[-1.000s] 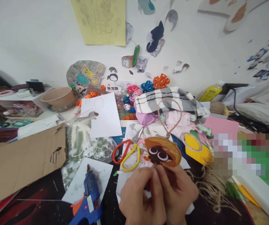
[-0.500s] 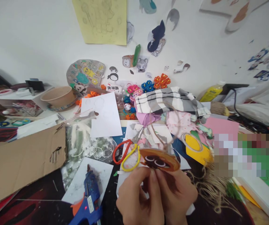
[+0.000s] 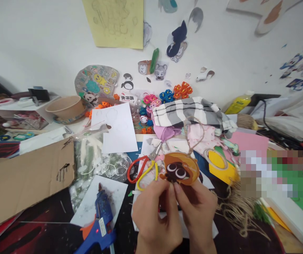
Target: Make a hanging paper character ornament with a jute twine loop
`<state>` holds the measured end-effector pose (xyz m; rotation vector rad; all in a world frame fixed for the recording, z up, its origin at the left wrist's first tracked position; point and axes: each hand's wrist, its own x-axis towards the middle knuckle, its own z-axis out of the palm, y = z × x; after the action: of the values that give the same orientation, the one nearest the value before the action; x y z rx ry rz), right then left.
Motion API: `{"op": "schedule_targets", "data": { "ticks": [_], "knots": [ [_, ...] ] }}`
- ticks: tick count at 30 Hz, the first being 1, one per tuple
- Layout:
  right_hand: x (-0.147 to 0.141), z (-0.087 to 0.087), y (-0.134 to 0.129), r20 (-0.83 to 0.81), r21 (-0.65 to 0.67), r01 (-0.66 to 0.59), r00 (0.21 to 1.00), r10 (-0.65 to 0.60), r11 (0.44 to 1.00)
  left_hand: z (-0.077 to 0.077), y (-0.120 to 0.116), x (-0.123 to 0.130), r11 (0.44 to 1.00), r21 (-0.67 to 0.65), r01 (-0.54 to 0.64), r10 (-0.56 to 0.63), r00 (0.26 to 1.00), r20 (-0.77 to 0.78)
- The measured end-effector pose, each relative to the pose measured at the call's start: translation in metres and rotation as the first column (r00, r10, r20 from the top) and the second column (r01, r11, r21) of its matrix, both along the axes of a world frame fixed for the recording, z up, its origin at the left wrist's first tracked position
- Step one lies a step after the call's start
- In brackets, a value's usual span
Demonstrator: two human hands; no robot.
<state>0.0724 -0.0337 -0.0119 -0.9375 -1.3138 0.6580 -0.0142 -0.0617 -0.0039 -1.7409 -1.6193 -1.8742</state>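
Observation:
My left hand (image 3: 155, 217) and my right hand (image 3: 197, 211) meet low in the middle of the view. Both pinch the lower edge of an orange round ornament (image 3: 180, 169) with a dark cartoon face and two big white eyes. It stands up from my fingertips, face toward me. A loop of jute twine (image 3: 195, 132) rises from its top over the fabric pile. Red and yellow scissors (image 3: 143, 169) lie just left of the ornament on white paper.
A blue glue gun (image 3: 100, 224) rests on paper to the lower left, beside torn cardboard (image 3: 24, 180). Plaid cloth (image 3: 191, 113), coloured paper flowers (image 3: 167, 97), a paper bowl (image 3: 64, 107), white sheets (image 3: 117, 128), loose jute fibre (image 3: 237, 211) and coloured card (image 3: 249, 141) crowd the table.
The ornament tipped down flat half a second ago and now stands up again, slightly nearer the scissors. Its twine loop swung along. Both hands stayed on its lower edge.

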Motion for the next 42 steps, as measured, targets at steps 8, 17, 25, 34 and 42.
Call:
{"op": "schedule_targets", "data": {
  "ticks": [8,17,25,34,42],
  "knots": [
    [-0.0012,0.0000,-0.0017,0.022,-0.052,0.009,1.000,-0.008,0.999,-0.0034,-0.0038,0.0022,0.999,0.001,-0.036,0.036,0.999,0.040],
    [-0.0014,-0.0033,-0.0029,0.020,-0.026,0.049,0.999,-0.048,0.998,-0.0002,-0.0024,0.0016,1.000,-0.018,-0.003,0.003,0.999,0.043],
    [-0.0026,0.0006,-0.0040,0.052,-0.036,0.038,0.998,-0.036,0.999,-0.0029,-0.0040,0.0022,0.999,0.012,-0.039,0.039,0.998,0.054],
    [-0.0012,-0.0027,-0.0026,0.093,0.021,0.118,0.989,-0.119,0.993,0.0001,-0.0026,0.0035,1.000,0.009,-0.022,0.021,0.999,0.034],
    [-0.0001,-0.0054,-0.0048,0.125,0.041,0.092,0.988,-0.096,0.995,0.0007,-0.0014,0.0020,0.999,-0.023,-0.037,0.037,0.999,0.003]
  ]
}}
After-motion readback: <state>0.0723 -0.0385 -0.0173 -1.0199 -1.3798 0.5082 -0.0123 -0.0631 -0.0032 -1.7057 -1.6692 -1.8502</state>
